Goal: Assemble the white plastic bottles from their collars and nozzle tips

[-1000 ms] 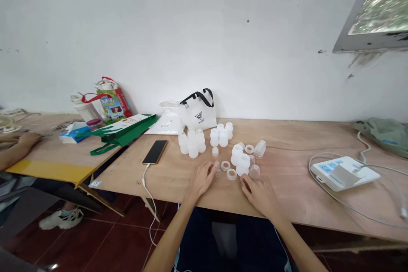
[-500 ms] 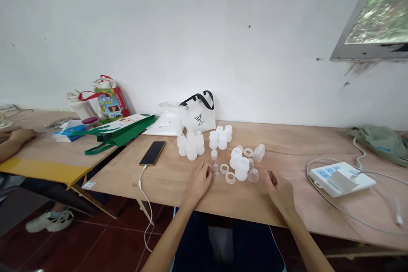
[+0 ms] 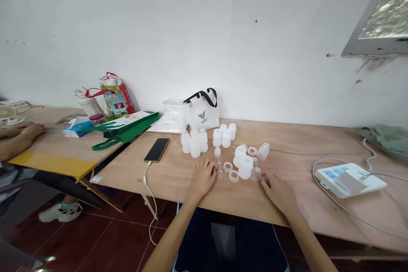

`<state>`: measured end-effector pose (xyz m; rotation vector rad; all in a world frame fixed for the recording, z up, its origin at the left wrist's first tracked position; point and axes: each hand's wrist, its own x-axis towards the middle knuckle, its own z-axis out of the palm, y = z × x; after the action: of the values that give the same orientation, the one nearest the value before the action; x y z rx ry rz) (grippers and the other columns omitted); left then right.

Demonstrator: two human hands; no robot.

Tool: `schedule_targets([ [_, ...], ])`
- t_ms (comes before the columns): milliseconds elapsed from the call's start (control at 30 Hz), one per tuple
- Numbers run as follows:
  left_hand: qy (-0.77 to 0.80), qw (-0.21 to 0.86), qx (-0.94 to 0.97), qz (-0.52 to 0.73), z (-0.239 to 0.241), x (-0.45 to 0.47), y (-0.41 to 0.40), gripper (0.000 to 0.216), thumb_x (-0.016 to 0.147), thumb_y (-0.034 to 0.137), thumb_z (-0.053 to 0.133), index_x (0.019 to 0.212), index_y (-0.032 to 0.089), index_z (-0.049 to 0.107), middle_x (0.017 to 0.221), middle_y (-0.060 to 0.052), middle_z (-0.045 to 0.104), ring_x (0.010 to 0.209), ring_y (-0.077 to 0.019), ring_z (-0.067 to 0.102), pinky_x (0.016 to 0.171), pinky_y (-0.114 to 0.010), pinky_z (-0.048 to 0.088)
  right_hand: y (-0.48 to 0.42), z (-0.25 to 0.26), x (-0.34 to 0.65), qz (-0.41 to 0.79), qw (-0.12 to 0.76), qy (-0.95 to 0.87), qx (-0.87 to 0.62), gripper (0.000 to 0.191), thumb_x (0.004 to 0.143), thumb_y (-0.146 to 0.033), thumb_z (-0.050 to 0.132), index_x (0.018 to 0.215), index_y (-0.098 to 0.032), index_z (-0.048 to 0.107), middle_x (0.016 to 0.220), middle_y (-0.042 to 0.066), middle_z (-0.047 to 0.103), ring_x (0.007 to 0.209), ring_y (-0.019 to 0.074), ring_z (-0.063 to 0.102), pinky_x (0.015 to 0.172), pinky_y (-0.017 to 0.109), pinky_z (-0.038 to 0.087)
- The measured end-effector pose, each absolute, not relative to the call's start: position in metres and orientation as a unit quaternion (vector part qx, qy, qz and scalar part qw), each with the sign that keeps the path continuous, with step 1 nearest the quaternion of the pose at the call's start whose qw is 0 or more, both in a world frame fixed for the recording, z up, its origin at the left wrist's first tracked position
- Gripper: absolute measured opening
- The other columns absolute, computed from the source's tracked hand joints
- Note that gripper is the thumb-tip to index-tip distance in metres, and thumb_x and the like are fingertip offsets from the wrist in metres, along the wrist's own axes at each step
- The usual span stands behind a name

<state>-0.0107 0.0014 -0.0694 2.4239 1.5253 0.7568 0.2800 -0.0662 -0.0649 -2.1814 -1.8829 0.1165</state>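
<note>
My left hand [image 3: 203,177] rests on the wooden table, fingers loosely stretched and holding nothing, its fingertips right beside the small clear bottle nipples [image 3: 219,174]. On the other side my right hand [image 3: 278,190] lies with thumb and fingers apart, its fingertips close to a clear dome cap [image 3: 256,174]; whether they touch is unclear. Between the hands are two screw rings [image 3: 233,176] and a pair of frosted baby bottle bodies [image 3: 245,167]. Another ring [image 3: 252,151] and a clear cap lying on its side [image 3: 263,151] are behind them. A nipple with a ring [image 3: 217,152] stands farther left.
Frosted bottles stand in two groups, one at left [image 3: 195,146] and one farther back [image 3: 226,138]. A corded phone [image 3: 157,150], white tote bag [image 3: 204,114], green bag [image 3: 130,129] and white cabled device [image 3: 350,179] surround them. Another person's hand [image 3: 32,131] is at far left.
My right hand has moved left toward the clear cap and its fingers have stretched out. My left hand's fingers have straightened slightly beside the nipples. The whole view has shifted slightly.
</note>
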Motion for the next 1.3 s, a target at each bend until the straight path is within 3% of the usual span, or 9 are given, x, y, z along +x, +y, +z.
schedule_targets([
  [167, 0.501, 0.149, 0.793, 0.313, -0.068, -0.010, 0.003, 0.015, 0.096, 0.013, 0.046, 0.097, 0.023, 0.058, 0.098, -0.003, 0.064, 0.095, -0.0224, 0.060, 0.088, -0.038, 0.043, -0.065, -0.071, 0.281, 0.025, 0.170, -0.634, -0.754, 0.032, 0.101, -0.037, 0.039, 0.113, -0.021, 0.065, 0.092, 0.009, 0.074, 0.083, 0.0281, 0.071, 0.065, 0.032, 0.040],
  [300, 0.475, 0.262, 0.737, 0.404, -0.062, -0.010, 0.001, 0.008, 0.097, 0.019, 0.047, 0.101, 0.023, 0.053, 0.094, -0.001, 0.064, 0.086, -0.0190, 0.061, 0.080, -0.033, 0.047, -0.066, -0.073, 0.286, 0.014, 0.322, -0.586, -0.744, 0.043, 0.100, -0.047, 0.035, 0.120, -0.018, 0.060, 0.076, 0.006, 0.068, 0.068, 0.0264, 0.067, 0.062, 0.033, 0.042],
  [433, 0.398, 0.261, 0.779, 0.409, -0.054, -0.008, -0.008, 0.002, 0.094, 0.022, 0.054, 0.096, 0.023, 0.052, 0.101, -0.003, 0.062, 0.093, -0.0192, 0.061, 0.086, -0.033, 0.048, -0.077, -0.069, 0.269, -0.033, 0.431, -0.609, -0.665, 0.040, 0.100, -0.050, 0.036, 0.107, -0.022, 0.064, 0.070, 0.007, 0.068, 0.063, 0.0254, 0.065, 0.062, 0.035, 0.045],
  [533, 0.370, 0.209, 0.834, 0.351, -0.051, -0.007, -0.013, 0.002, 0.093, 0.021, 0.055, 0.092, 0.023, 0.056, 0.110, -0.004, 0.061, 0.099, -0.0202, 0.061, 0.091, -0.034, 0.048, -0.085, -0.067, 0.234, -0.033, 0.354, -0.735, -0.577, 0.033, 0.102, -0.041, 0.041, 0.112, -0.024, 0.067, 0.089, 0.007, 0.077, 0.071, 0.0234, 0.071, 0.069, 0.032, 0.047],
  [633, 0.395, 0.152, 0.858, 0.289, -0.052, -0.007, -0.015, 0.006, 0.091, 0.024, 0.061, 0.097, 0.025, 0.060, 0.114, -0.003, 0.063, 0.107, -0.0232, 0.061, 0.096, -0.038, 0.045, -0.089, -0.072, 0.198, -0.044, 0.242, -0.768, -0.591, 0.038, 0.103, -0.034, 0.041, 0.135, -0.025, 0.060, 0.112, 0.009, 0.077, 0.069, 0.0218, 0.072, 0.062, 0.030, 0.045],
  [800, 0.406, 0.161, 0.854, 0.283, -0.055, -0.009, -0.010, 0.007, 0.095, 0.023, 0.059, 0.100, 0.026, 0.062, 0.111, -0.003, 0.066, 0.109, -0.0226, 0.061, 0.100, -0.038, 0.045, -0.085, -0.081, 0.180, -0.078, 0.168, -0.752, -0.632, 0.041, 0.103, -0.031, 0.041, 0.139, -0.026, 0.058, 0.122, 0.009, 0.075, 0.064, 0.0206, 0.071, 0.057, 0.029, 0.043],
  [1067, 0.389, 0.298, 0.786, 0.377, -0.056, -0.006, -0.006, 0.022, 0.102, 0.034, 0.054, 0.119, 0.026, 0.062, 0.114, -0.004, 0.072, 0.100, -0.0209, 0.068, 0.094, -0.035, 0.053, -0.078, -0.083, 0.180, -0.071, 0.167, -0.755, -0.630, 0.027, 0.103, -0.030, 0.045, 0.123, -0.025, 0.063, 0.110, 0.007, 0.073, 0.060, 0.0175, 0.069, 0.048, 0.026, 0.036],
  [1200, 0.381, 0.283, 0.758, 0.448, -0.056, -0.008, -0.004, 0.024, 0.104, 0.034, 0.048, 0.117, 0.024, 0.065, 0.146, -0.010, 0.057, 0.126, -0.0238, 0.061, 0.105, -0.039, 0.051, -0.077, -0.081, 0.178, -0.060, 0.196, -0.754, -0.624, 0.022, 0.103, -0.032, 0.045, 0.109, -0.023, 0.065, 0.115, 0.008, 0.067, 0.063, 0.0171, 0.068, 0.046, 0.025, 0.035],
  [1300, 0.381, 0.238, 0.756, 0.476, -0.053, -0.010, -0.003, 0.027, 0.106, 0.033, 0.044, 0.113, 0.023, 0.068, 0.152, -0.011, 0.051, 0.140, -0.0255, 0.051, 0.111, -0.042, 0.047, -0.076, -0.077, 0.180, 0.009, 0.258, -0.760, -0.597, 0.025, 0.104, -0.034, 0.042, 0.107, -0.025, 0.065, 0.124, 0.009, 0.063, 0.068, 0.0181, 0.068, 0.048, 0.026, 0.041],
])
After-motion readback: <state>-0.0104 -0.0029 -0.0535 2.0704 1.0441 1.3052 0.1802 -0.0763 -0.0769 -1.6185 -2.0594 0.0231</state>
